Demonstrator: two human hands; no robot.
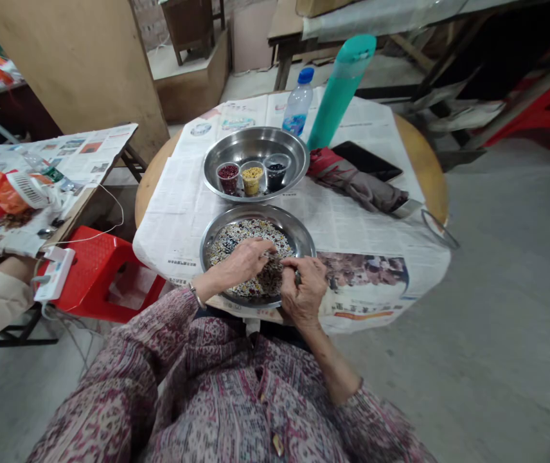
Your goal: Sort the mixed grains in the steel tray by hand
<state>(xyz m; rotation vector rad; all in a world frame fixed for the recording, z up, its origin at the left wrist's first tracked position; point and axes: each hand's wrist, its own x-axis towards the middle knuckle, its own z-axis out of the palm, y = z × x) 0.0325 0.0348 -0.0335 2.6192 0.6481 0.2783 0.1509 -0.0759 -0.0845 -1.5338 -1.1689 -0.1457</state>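
Note:
Close in front of me, a round metal dish (304,235) holds a layer of small mixed pieces (256,233), white, yellow, black and dark red, like beans or grains. My left hand (248,260) reaches over them from the left, fingers bent down and drawn together. Opposite it, my right hand (304,286) is at the dish's right rim with thumb and fingers pinched. Whatever lies between the fingertips is too small to make out. Behind, a larger metal basin (256,136) contains clear cups of dark red pieces (228,179), yellow pieces (252,179) and black pieces (275,173).
Newspaper (178,212) covers the round table. A water bottle (298,101), a tall green bottle (340,93), a folded umbrella (359,183) and a dark phone (369,161) lie or stand beyond. To the left are a red stool (94,273), a power strip (56,275) and another person's arm (0,296).

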